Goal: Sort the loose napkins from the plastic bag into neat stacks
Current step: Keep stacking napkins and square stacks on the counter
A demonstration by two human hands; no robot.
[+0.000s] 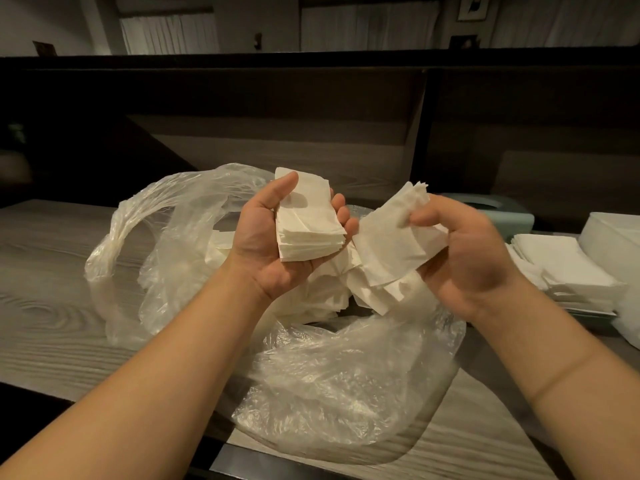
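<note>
My left hand (263, 237) holds a neat stack of white napkins (308, 223) in its palm, thumb on top and fingers curled under the far side. My right hand (464, 251) pinches a fanned bunch of loose napkins (391, 247) just to the right of that stack. Both hands hover above the clear plastic bag (332, 386), which lies open on the table. More loose napkins (322, 292) lie in a heap inside the bag, under my hands.
The grey wood-grain table (52, 289) carries the bag. At the right edge lie flat stacks of white napkins (568, 268) and a white box (613, 237). A teal container (502, 216) stands behind my right hand. A dark partition (311, 98) rises behind the table.
</note>
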